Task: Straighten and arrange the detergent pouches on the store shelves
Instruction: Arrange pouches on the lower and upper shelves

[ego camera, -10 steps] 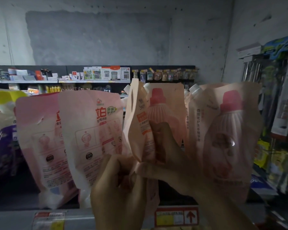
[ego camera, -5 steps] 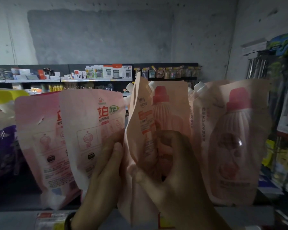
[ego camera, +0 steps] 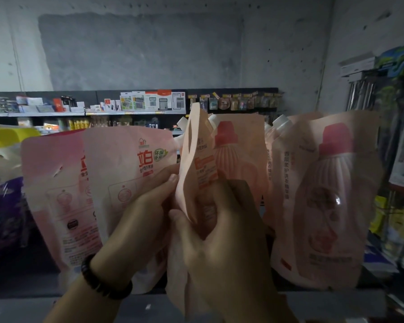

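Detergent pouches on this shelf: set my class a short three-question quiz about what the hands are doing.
1. True or false: the right hand grips the folded peach pouch.
2. Which wrist wears the dark bead bracelet? A left, B right.
3. Fill in: the pouch at far right pictures a bottle with a ____ cap.
Key: 1 true; 2 A; 3 pink.
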A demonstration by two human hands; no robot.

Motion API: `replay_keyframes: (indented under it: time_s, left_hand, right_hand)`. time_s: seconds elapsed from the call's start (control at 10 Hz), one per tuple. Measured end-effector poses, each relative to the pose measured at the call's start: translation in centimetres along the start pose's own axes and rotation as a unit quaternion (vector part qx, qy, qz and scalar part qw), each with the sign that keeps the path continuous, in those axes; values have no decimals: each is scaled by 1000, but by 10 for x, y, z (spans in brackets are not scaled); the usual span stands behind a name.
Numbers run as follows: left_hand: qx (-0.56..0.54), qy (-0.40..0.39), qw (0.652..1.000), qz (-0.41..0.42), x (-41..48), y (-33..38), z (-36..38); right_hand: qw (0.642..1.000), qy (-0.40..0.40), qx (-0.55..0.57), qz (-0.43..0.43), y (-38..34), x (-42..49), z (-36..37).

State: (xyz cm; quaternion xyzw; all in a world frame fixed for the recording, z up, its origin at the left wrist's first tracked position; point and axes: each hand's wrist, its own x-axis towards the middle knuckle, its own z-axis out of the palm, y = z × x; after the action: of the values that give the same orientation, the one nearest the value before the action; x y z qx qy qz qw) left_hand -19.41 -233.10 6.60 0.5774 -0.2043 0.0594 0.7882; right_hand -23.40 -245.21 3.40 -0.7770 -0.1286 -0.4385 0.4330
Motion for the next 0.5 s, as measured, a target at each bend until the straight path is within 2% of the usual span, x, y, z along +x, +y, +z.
replay_keyframes:
  time_s: [0.1, 0.3, 0.5]
  left_hand:
    - [-21, 7, 1000, -7, 13, -9, -8]
    - [-28, 50, 995, -77, 27, -23, -9]
    - [7, 66, 993, -97, 32, -28, -2]
  right_hand:
    - [1000, -10, -16, -24, 14, 1, 4]
    - [1000, -21, -20, 2, 20, 4, 1]
    - [996, 26, 62, 59, 20, 10, -16]
